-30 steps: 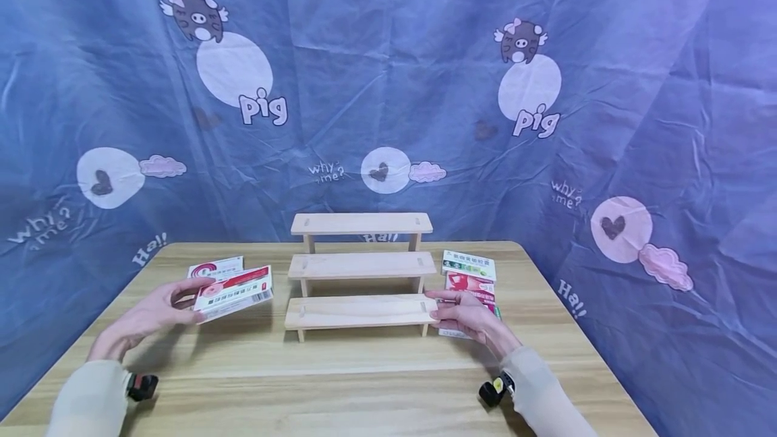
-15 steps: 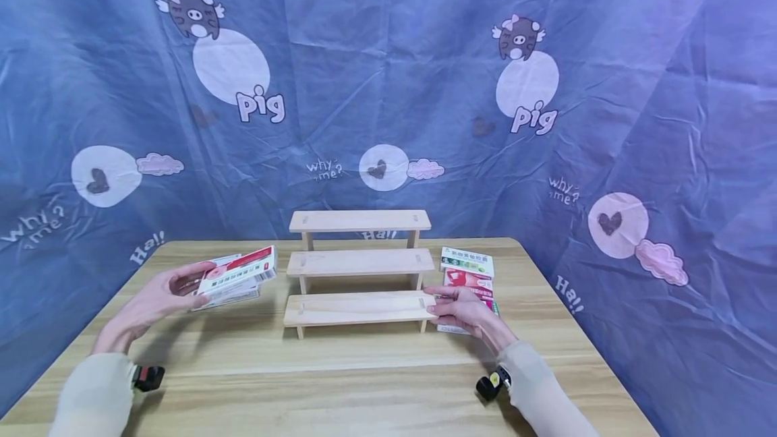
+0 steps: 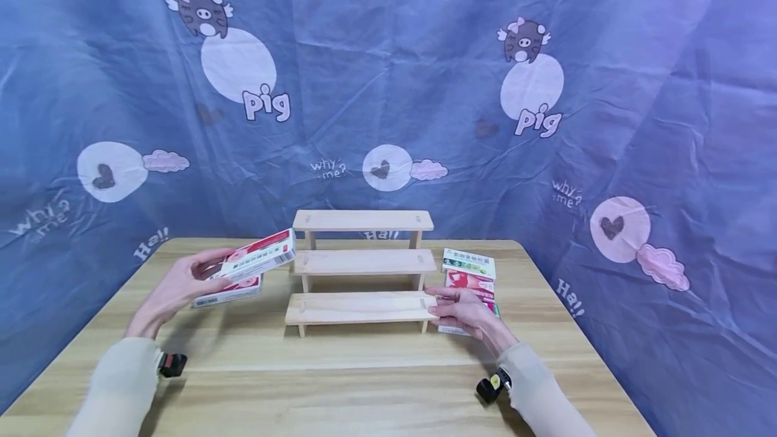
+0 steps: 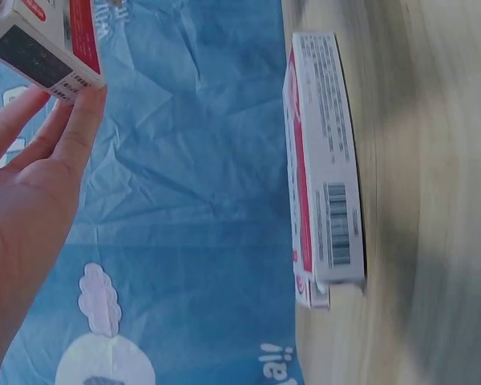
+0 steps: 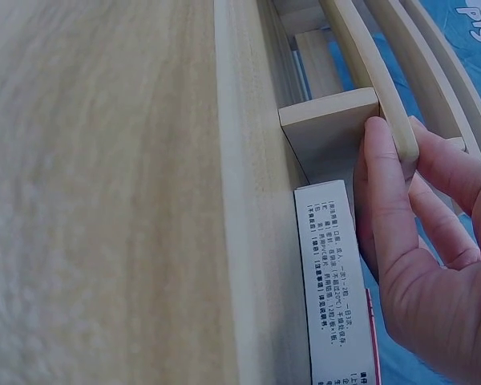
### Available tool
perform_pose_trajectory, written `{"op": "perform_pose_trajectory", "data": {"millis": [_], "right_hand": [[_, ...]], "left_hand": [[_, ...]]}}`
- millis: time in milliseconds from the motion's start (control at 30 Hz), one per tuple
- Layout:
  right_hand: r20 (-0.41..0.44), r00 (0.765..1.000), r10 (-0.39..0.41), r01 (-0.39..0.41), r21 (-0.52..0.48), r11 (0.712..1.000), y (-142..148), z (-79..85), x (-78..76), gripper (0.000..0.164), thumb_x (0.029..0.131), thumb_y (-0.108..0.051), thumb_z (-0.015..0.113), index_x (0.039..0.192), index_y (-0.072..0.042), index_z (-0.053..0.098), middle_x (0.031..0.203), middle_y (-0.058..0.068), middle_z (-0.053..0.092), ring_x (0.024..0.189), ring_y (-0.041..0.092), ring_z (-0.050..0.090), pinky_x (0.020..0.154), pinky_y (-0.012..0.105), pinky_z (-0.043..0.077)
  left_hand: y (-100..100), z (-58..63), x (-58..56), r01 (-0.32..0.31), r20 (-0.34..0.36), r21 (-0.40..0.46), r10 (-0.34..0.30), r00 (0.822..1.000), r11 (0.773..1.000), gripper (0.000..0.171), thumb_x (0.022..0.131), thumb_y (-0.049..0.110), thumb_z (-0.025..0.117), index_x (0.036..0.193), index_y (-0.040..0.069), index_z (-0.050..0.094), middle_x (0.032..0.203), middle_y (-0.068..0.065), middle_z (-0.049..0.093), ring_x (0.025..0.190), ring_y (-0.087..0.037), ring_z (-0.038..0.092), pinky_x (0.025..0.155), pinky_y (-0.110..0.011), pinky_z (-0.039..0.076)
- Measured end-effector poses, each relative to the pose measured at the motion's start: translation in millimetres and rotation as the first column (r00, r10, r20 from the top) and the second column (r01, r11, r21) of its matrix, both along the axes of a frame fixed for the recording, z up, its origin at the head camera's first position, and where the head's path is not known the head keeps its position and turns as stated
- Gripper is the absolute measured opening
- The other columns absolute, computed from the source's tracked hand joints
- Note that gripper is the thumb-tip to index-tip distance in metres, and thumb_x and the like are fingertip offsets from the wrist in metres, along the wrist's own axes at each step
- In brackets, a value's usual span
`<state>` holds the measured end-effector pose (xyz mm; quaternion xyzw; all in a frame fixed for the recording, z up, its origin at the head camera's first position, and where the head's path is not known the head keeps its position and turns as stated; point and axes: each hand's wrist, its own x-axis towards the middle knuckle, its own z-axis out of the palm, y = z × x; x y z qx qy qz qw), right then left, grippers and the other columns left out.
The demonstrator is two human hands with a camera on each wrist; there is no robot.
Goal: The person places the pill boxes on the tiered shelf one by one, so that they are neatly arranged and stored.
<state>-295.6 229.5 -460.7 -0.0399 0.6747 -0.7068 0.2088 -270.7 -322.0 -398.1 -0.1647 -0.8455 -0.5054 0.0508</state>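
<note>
Lifting a box [image 3: 260, 255] pinched in my left hand [image 3: 182, 283], right hand [image 3: 464, 312] gripping the rack [image 3: 361, 307]; probably shelving it next.

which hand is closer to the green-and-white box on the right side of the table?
Right. The right hand grips the rack's bottom step just in front of the green-and-white box; the left hand holds a red box across the table.

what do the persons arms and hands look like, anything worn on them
Both hands, the left hand and the right hand, are bare, with no gloves or rings showing. Each arm wears a cream long sleeve reaching the wrist. Under each wrist sits a small black camera unit, with a red part on the left one.
</note>
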Motion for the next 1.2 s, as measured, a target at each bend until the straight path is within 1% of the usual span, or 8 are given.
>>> {"op": "perform_pose_trajectory", "data": {"millis": [167,267,367,533,633,767,1000,1200], "right_hand": [[0.001,1.000,-0.011,0.011,0.009,1.000,-1,-0.8,0.9,0.057,0.089,0.006,0.064,0.142,0.006,0.045,0.099,0.010,0.060,0.090,0.019,0.070,0.084,0.035,0.061],[-0.004,1.000,0.008,-0.008,0.000,1.000,-2,-0.6,0.3,0.057,0.089,0.005,0.064,0.142,0.006,0.044,0.100,0.011,0.059,0.091,0.020,0.070,0.086,0.036,0.061],[0.004,1.000,0.006,-0.006,-0.012,1.000,-2,-0.3,-0.1,0.058,0.088,0.006,0.065,0.142,0.006,0.044,0.099,0.012,0.058,0.090,0.020,0.070,0.086,0.036,0.061],[-0.013,1.000,0.025,-0.025,-0.009,1.000,0,-1.2,-0.9,0.055,0.091,0.007,0.060,0.143,0.009,0.041,0.097,0.010,0.058,0.088,0.019,0.070,0.087,0.036,0.061],[-0.024,0.999,0.039,-0.039,-0.016,0.999,1,-1.7,-1.1,0.054,0.092,0.006,0.059,0.143,0.010,0.039,0.096,0.009,0.057,0.088,0.019,0.070,0.087,0.035,0.061],[-0.023,0.999,0.041,-0.041,-0.021,0.999,1,-1.2,-1.5,0.055,0.092,0.006,0.059,0.143,0.010,0.039,0.097,0.010,0.055,0.088,0.019,0.070,0.087,0.035,0.060],[-0.002,1.000,0.019,-0.019,-0.022,1.000,-1,-1.0,-2.4,0.055,0.090,0.007,0.062,0.142,0.008,0.044,0.099,0.011,0.054,0.089,0.019,0.070,0.085,0.034,0.061],[-0.003,0.999,0.035,-0.035,-0.028,0.999,-1,-1.7,-2.9,0.053,0.093,0.006,0.058,0.142,0.009,0.042,0.101,0.011,0.057,0.089,0.018,0.070,0.083,0.032,0.061]], "left_hand": [[10,1.4,-5.8,0.010,0.006,-0.002,-0.010,1.000,1.000,0.064,0.086,0.016,0.076,0.141,0.000,0.048,0.129,-0.011,0.061,0.107,-0.001,0.062,0.084,-0.013,0.053],[15,1.7,-6.6,0.010,0.009,-0.007,-0.010,1.000,1.000,0.064,0.085,0.016,0.077,0.141,0.000,0.049,0.133,-0.021,0.057,0.107,0.001,0.061,0.084,-0.012,0.052],[21,2.7,-9.1,0.024,0.015,0.006,-0.024,1.000,1.000,0.064,0.085,0.017,0.077,0.141,0.002,0.049,0.138,-0.025,0.054,0.109,0.002,0.059,0.086,-0.011,0.051],[34,5.7,-15.8,0.051,-0.006,0.029,-0.051,0.999,0.998,0.061,0.087,0.017,0.075,0.141,0.003,0.050,0.141,-0.024,0.052,0.113,0.004,0.057,0.087,-0.012,0.052],[41,6.6,-19.2,0.044,-0.036,0.043,-0.042,0.998,0.998,0.059,0.088,0.016,0.074,0.140,0.002,0.051,0.142,-0.024,0.050,0.118,-0.002,0.056,0.085,-0.014,0.054],[50,6.2,-23.2,0.031,-0.064,0.079,-0.026,0.998,0.996,0.058,0.088,0.014,0.073,0.139,-0.001,0.050,0.145,-0.024,0.046,0.125,-0.016,0.053,0.081,-0.017,0.057],[64,9.3,-30.1,0.027,-0.083,0.131,-0.016,0.996,0.991,0.060,0.088,0.014,0.074,0.140,0.000,0.049,0.148,-0.021,0.044,0.134,-0.041,0.045,0.090,-0.010,0.050],[79,15.7,-37.3,0.050,-0.055,0.174,-0.041,0.998,0.984,0.064,0.086,0.012,0.075,0.142,-0.001,0.047,0.152,-0.020,0.040,0.137,-0.042,0.041,0.092,-0.011,0.050]]}}
